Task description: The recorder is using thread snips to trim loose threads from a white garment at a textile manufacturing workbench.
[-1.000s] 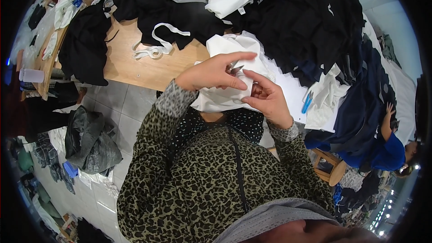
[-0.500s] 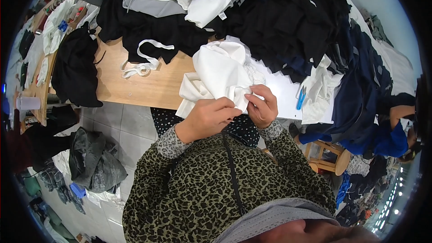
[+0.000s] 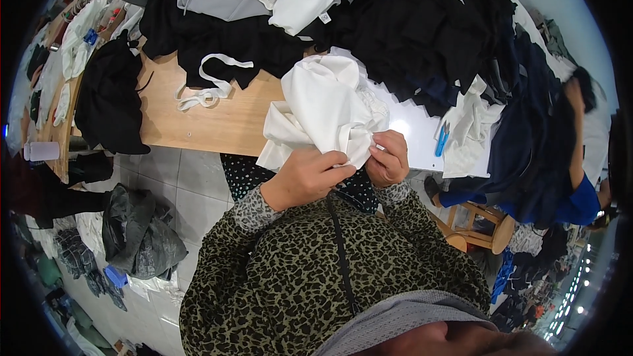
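Note:
A white garment [image 3: 315,102] lies bunched over the near edge of the table, its near part lifted between my hands. My left hand [image 3: 308,175] pinches the fabric's near edge between thumb and fingers. Close by on the right, my right hand [image 3: 388,158] grips the same garment at a gathered, seamed part. Which part of the garment this is, I cannot tell. Blue thread snips [image 3: 442,139] rest to the right, on a crumpled white cloth [image 3: 469,133]. Left of the garment, a white strip of fabric [image 3: 214,82] curls on the wood.
Black garments [image 3: 422,33] are heaped along the back of the wooden table [image 3: 217,125]. Dark navy clothes [image 3: 527,132] hang over its right side, where another person's arm [image 3: 576,132] reaches in. A wooden stool [image 3: 484,227] stands below right; a dark plastic bag [image 3: 142,237] sits on the floor left.
My right hand has shifted slightly right and down, pulling the gathered fabric between my hands straighter. The other person's arm at the right has risen over the navy clothes.

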Demonstrator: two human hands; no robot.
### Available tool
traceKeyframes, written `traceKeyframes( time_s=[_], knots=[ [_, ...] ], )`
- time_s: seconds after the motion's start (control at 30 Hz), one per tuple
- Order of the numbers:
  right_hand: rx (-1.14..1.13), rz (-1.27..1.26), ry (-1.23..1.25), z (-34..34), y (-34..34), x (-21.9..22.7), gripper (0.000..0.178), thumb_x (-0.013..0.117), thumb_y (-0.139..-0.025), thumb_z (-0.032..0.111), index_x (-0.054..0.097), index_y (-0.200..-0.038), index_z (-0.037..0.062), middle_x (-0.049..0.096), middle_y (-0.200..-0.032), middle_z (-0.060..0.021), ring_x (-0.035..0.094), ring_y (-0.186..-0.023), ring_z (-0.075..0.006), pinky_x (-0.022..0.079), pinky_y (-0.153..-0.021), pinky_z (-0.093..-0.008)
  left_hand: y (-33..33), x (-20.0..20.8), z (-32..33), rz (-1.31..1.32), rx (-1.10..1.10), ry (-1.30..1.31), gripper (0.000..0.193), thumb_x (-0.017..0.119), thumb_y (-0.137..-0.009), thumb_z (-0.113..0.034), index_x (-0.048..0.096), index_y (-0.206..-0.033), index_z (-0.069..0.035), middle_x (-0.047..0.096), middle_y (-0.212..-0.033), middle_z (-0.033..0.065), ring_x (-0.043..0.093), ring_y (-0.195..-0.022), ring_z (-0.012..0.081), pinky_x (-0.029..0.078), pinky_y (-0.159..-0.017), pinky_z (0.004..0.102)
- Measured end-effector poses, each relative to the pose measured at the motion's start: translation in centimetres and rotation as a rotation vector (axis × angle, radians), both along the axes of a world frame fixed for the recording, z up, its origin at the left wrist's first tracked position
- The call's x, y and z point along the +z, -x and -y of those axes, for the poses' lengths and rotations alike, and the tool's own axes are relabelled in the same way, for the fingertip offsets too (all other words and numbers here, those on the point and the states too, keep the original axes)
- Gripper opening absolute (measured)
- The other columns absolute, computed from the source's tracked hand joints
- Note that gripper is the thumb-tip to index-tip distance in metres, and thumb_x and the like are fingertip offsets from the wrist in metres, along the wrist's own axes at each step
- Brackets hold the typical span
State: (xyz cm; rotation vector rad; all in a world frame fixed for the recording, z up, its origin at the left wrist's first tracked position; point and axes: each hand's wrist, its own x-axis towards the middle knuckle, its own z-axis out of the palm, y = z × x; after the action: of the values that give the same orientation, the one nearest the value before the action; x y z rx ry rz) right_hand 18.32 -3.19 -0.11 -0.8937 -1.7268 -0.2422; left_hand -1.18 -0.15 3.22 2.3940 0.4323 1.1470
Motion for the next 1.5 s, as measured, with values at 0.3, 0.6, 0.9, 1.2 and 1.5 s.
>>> traceKeyframes(
  time_s=[0.3,0.6,0.9,1.2,1.5],
  knots=[
    [0.007,-0.077,-0.026,0.1,0.3,-1.0,0.033,0.067,-0.057,-0.012,0.056,-0.086,0.0,0.059,-0.093,-0.0143,0.06,-0.082,-0.0308,0.05,-0.067,-0.0346,0.3,0.1,0.4,-0.032,-0.016,-0.033,0.034,0.065,-0.055,0.001,0.066,-0.088,-0.007,0.059,-0.084,0.0037,0.057,-0.057,0.0165,0.044,-0.047,0.0268],
    [0.013,-0.158,0.193,0.3,0.8,0.1,0.029,0.066,-0.06,-0.012,0.055,-0.082,0.0027,0.062,-0.091,-0.0144,0.061,-0.081,-0.0268,0.049,-0.068,-0.0303,0.3,0.7,0.0,0.043,-0.03,0.071,0.029,0.065,-0.06,0.001,0.064,-0.087,-0.007,0.059,-0.081,0.0039,0.058,-0.059,0.0171,0.046,-0.05,0.0266],
    [0.638,-1.138,1.316,0.5,4.6,6.6,0.078,0.062,-0.076,-0.008,0.021,-0.141,0.0067,0.053,-0.082,-0.0012,0.05,-0.076,-0.0059,0.043,-0.071,-0.0199,-0.4,0.6,-5.6,-0.078,0.051,0.816,0.019,0.066,-0.076,-0.011,0.06,-0.091,0.001,0.062,-0.078,0.0085,0.06,-0.07,0.016,0.047,-0.062,0.0271],
    [0.553,-1.532,1.331,-2.2,6.1,5.3,0.03,0.056,-0.083,-0.002,0.056,-0.113,-0.0022,0.062,-0.098,-0.01,0.059,-0.079,-0.0129,0.05,-0.07,-0.0236,3.0,0.6,-2.8,0.462,0.353,1.215,0.024,0.061,-0.085,-0.012,0.054,-0.105,-0.002,0.054,-0.085,0.0003,0.047,-0.061,0.0025,0.036,-0.051,0.0153],
    [0.534,-1.635,1.19,-3.0,6.8,5.5,0.029,0.052,-0.085,-0.001,0.052,-0.114,-0.0077,0.057,-0.108,-0.0165,0.057,-0.098,-0.0222,0.046,-0.091,-0.0357,1.9,0.1,-1.8,0.593,0.367,1.155,0.036,0.056,-0.087,-0.008,0.047,-0.12,0.002,0.052,-0.091,0.0021,0.048,-0.069,0.0054,0.043,-0.062,0.0194]
  ],
)
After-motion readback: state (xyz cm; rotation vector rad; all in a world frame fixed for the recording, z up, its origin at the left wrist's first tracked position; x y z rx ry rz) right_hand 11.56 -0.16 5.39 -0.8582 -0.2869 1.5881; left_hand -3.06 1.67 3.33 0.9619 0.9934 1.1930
